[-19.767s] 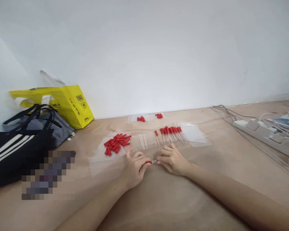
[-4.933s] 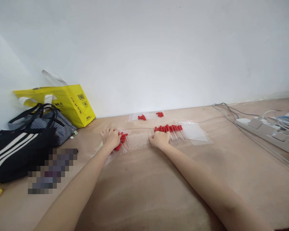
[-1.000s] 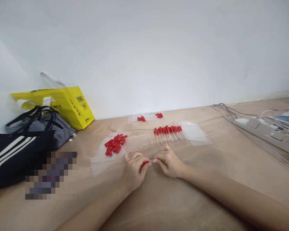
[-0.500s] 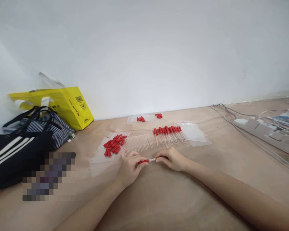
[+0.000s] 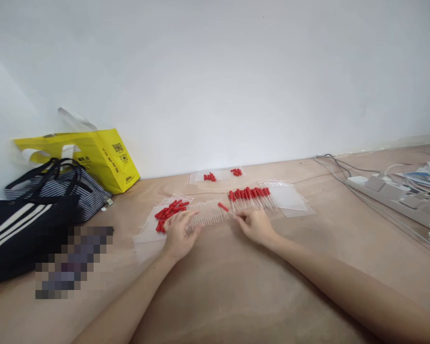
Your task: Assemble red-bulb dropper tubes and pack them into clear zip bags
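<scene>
My right hand [image 5: 253, 224] pinches the clear tube of a dropper whose red rubber bulb [image 5: 222, 206] points up and to the left. Most of that tube is hidden by my fingers. To the right of the bulb, assembled droppers [image 5: 252, 198] lie in a row, red bulbs at the far end. My left hand [image 5: 181, 234] is empty, fingers apart, over the near edge of a pile of loose red rubber bulbs [image 5: 172, 209]. Beside its fingertips lies a row of bare clear tubes [image 5: 210, 213]. The bulbs rest on a clear plastic bag [image 5: 146, 246].
More red pieces [image 5: 209, 177] lie on a clear bag near the wall. Another flat plastic bag [image 5: 288, 198] is right of the droppers. A white power strip [image 5: 390, 196] with cables stands at right; a yellow bag [image 5: 109, 160] and a black bag [image 5: 32, 229] stand at left.
My left hand has let go of the red bulb and moved left to the loose bulbs. My right hand has raised the dropper, turning its bulb up toward the rows.
</scene>
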Available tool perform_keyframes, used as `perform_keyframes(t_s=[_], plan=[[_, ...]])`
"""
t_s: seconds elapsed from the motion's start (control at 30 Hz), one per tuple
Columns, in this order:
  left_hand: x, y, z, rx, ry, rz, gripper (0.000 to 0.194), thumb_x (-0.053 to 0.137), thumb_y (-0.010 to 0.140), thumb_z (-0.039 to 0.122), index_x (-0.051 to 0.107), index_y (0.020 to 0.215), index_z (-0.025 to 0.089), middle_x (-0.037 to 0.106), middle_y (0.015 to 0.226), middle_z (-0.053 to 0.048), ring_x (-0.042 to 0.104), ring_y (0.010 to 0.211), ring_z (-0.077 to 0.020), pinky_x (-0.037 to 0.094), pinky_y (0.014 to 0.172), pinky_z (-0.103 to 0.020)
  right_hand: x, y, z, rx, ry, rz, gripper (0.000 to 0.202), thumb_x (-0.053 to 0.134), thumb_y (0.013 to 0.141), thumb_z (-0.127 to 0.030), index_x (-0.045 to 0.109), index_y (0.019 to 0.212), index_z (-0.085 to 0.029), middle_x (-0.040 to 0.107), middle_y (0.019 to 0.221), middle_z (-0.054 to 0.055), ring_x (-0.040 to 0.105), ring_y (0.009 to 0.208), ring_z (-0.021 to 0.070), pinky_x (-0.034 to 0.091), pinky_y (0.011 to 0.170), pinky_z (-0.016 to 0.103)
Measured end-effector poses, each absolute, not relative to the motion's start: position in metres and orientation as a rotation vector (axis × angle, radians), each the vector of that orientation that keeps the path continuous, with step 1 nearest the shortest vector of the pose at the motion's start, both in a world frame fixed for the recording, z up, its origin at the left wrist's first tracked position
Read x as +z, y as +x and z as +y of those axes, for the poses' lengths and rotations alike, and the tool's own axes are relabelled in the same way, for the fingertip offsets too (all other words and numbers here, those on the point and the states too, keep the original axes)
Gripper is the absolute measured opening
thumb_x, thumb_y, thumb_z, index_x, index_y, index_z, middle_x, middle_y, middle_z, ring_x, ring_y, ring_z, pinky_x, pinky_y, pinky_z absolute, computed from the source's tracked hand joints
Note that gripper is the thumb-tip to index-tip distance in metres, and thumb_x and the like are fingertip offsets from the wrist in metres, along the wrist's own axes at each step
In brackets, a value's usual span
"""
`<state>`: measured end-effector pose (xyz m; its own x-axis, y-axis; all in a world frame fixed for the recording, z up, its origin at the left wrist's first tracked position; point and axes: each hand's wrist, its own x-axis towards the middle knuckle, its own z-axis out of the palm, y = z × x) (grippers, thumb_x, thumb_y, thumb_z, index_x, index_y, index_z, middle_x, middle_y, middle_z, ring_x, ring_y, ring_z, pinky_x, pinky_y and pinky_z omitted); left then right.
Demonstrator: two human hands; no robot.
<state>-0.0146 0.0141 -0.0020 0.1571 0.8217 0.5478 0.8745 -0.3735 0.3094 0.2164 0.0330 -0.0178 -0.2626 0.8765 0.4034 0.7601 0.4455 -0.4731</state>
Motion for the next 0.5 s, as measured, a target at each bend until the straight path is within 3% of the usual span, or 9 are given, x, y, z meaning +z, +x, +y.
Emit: perform_keyframes(t_s=[0.2,0.5], plan=[[-0.001,-0.046,0.033,-0.99,-1.869,-1.932,0.022,0.048,0.075,0.032,0.059,0.092,0.024,0.061,0.096,-0.004,0.049,0.094,-0.0247,0.03,0.084,-0.04,-0.014,0.208,0.069,0.176,-1.826,-1.737,0.023,0.042,0.079,-0.028,0.057,0.095,-0.019,0.065,0.08,0.005,0.057,0.082,0.0189,0.027,0.077,0.032],[-0.002,-0.063,0.038,-0.744,-1.841,-2.081,0.017,0.054,0.065,0.029,0.062,0.079,0.024,0.058,0.097,-0.003,0.046,0.095,-0.0266,0.027,0.083,-0.043,-0.01,0.189,0.086,0.138,-2.019,-1.755,0.022,0.041,0.077,-0.024,0.055,0.091,-0.016,0.064,0.077,0.008,0.056,0.082,0.0218,0.022,0.077,0.035]])
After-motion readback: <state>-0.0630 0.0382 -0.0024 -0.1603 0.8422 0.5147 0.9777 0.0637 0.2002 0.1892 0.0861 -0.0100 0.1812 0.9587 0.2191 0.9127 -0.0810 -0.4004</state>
